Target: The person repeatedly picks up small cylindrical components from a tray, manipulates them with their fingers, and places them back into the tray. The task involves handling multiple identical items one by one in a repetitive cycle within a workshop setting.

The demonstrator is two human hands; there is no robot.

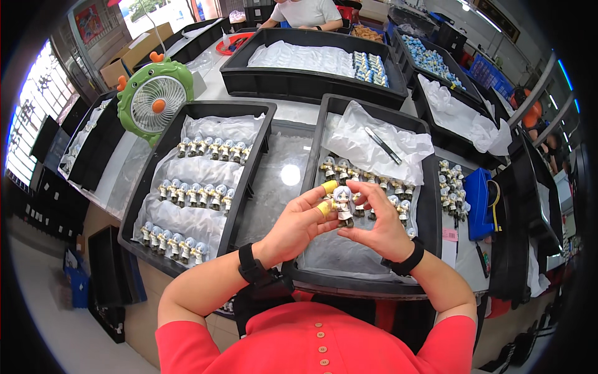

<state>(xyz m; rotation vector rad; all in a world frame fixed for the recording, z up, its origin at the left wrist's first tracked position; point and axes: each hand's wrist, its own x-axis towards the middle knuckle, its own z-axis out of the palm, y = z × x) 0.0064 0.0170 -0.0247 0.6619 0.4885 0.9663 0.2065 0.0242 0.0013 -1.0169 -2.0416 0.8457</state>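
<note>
A small figurine with pale hair, a white outfit and dark feet is held upright between my hands. My left hand wears yellow finger covers and pinches it from the left. From the other side, the curved fingers and thumb of my right hand close around it. Both hands are over a black tray lined with white sheeting, where similar figurines lie in rows, partly hidden by my hands. A dark pen-like tool rests on the crumpled sheeting at its far end.
To the left, another black tray holds three rows of figurines. A green fan stands beyond it. More figurines and a blue container are at the right. Across the table, a person sits behind a larger tray.
</note>
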